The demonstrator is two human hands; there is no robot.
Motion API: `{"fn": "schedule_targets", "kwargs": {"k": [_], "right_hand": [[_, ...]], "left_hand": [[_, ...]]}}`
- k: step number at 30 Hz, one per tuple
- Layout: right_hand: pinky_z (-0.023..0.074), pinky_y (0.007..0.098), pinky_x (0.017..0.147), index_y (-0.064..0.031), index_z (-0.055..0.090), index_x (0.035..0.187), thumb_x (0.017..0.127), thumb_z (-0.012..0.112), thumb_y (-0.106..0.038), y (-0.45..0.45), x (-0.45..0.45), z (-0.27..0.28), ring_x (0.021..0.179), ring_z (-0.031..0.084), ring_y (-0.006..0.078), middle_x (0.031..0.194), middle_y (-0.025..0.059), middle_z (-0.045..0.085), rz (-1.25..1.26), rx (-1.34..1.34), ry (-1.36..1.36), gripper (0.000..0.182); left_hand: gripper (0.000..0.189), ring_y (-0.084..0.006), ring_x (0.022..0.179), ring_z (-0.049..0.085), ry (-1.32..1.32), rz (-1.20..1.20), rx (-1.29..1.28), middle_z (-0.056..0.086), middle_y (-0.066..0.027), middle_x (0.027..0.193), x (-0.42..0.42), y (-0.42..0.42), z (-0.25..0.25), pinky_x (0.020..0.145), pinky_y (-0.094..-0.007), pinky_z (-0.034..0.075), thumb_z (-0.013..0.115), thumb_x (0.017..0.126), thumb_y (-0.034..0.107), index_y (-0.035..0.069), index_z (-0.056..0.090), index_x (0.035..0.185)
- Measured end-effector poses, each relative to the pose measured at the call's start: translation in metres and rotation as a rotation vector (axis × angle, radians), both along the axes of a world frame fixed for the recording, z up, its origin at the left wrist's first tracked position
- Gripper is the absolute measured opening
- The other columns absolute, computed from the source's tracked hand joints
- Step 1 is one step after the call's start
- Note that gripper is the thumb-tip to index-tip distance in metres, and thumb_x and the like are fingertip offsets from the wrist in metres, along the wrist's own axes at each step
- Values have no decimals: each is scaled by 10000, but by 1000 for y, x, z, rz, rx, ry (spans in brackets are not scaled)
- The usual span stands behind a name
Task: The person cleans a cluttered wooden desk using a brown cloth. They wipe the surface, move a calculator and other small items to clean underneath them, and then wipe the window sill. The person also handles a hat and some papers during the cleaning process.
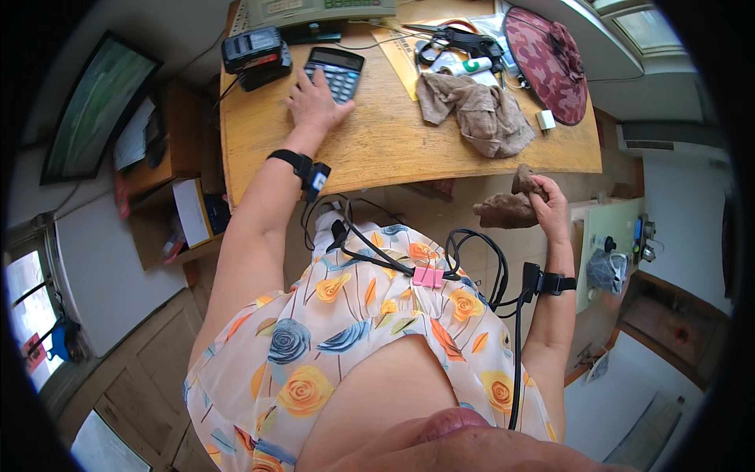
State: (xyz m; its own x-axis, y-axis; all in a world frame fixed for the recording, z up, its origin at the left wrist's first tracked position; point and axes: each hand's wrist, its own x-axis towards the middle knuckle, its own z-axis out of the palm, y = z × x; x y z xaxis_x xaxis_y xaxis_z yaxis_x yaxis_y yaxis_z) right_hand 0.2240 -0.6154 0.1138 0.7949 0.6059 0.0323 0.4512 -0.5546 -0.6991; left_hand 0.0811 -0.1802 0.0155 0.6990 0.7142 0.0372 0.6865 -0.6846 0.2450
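Observation:
My left hand (314, 105) reaches over the wooden desk (377, 141) with its fingers spread. Its fingertips rest on the lower left of a black desk calculator (335, 74), covering some of the keys. In front of the desk edge, my right hand (548, 203) pinches a small brown cloth (508, 207), which hangs bunched in the air. A larger crumpled brown cloth (481, 112) lies on the desk's right half, close to the front edge. Beside that cloth sits a small white plug adapter (545, 120).
Left of the calculator stands a black boxy device (255, 56) with a cable. A grey keyed machine (318, 10) is at the back. A camouflage hat (548, 65), a black tool (466, 42) and a white-and-green tube (469, 66) crowd the right. Black cables (481, 242) loop before my body, held by a pink binder clip (428, 277).

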Motion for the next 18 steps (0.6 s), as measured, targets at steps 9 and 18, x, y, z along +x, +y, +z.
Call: {"fn": "schedule_targets", "kwargs": {"k": [9, 18], "right_hand": [[434, 280, 875, -10, 615, 1015, 725, 516, 38, -36, 17, 11, 981, 586, 210, 1030, 111, 615, -6, -5, -12, 310], [445, 289, 869, -11, 620, 999, 718, 525, 41, -57, 31, 2, 963, 592, 229, 1020, 116, 613, 4, 11, -42, 301]], "left_hand": [[746, -373, 1129, 402, 55, 192, 3, 386, -150, 1244, 45, 9, 3, 880, -520, 401, 690, 683, 533, 46, 450, 1196], [725, -362, 1264, 357, -173, -639, -175, 355, -222, 1367, 92, -99, 9, 1040, -437, 337, 686, 764, 352, 155, 343, 1372]]}}
